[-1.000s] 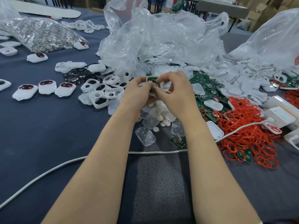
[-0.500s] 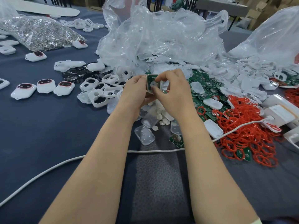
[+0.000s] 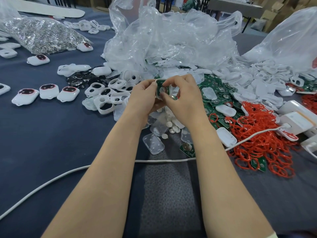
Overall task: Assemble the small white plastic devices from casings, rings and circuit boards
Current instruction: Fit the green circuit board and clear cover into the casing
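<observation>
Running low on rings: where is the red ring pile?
In the head view the red rings lie heaped at the right, between the green circuit boards and the white boxes.

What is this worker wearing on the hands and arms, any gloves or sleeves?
No gloves: the left hand and right hand are bare, with no rings or watch in view. The left arm and right arm are uncovered; only a pale sleeve edge shows on the right one.
</observation>
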Demonstrator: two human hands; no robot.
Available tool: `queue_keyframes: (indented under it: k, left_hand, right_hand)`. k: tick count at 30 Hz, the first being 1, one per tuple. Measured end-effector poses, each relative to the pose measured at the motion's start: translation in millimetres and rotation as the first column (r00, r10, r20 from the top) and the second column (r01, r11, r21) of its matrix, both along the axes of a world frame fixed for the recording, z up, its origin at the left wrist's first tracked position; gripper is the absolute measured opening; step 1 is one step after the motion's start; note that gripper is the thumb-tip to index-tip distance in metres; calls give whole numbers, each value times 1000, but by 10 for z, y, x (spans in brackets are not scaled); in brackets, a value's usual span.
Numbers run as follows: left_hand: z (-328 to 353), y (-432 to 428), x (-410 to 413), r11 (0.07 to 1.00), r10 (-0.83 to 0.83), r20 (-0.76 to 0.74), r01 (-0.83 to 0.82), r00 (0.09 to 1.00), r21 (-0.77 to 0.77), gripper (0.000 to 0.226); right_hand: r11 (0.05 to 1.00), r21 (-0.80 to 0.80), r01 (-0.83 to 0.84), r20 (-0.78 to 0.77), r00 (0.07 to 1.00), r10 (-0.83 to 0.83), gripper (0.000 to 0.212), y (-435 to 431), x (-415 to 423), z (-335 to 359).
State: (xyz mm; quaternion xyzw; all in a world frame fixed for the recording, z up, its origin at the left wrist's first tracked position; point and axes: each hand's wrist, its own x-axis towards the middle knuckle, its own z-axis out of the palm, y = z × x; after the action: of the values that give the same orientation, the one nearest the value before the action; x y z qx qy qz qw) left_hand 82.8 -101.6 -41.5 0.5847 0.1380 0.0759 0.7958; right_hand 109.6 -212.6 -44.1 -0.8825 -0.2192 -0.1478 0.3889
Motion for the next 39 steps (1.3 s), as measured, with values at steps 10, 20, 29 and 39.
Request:
queue_keyframes:
  k: [10,20,29,39]
  left_hand:
    - [-7,3,9,1000,-3,-1,3,1000,1,22]
    - [-27,31,13,998,23,-17,-22,1000,61,16]
    - [-58,27,49,991,57,-2,-57,998,118,8]
    - [-11,26,48,988,134,-11,-134,991,-72,12]
  right_hand:
    - [1000,-11,-1,21,1000,1,17,-11,9,-9]
    - [1000,-14,-20,-7,1000,20,17,-4,3,-6]
    - [861,24,508,-53,861,-507,26,-413,133,59]
    - [760,-454,464,-256,749,-610,47,-710,156,90]
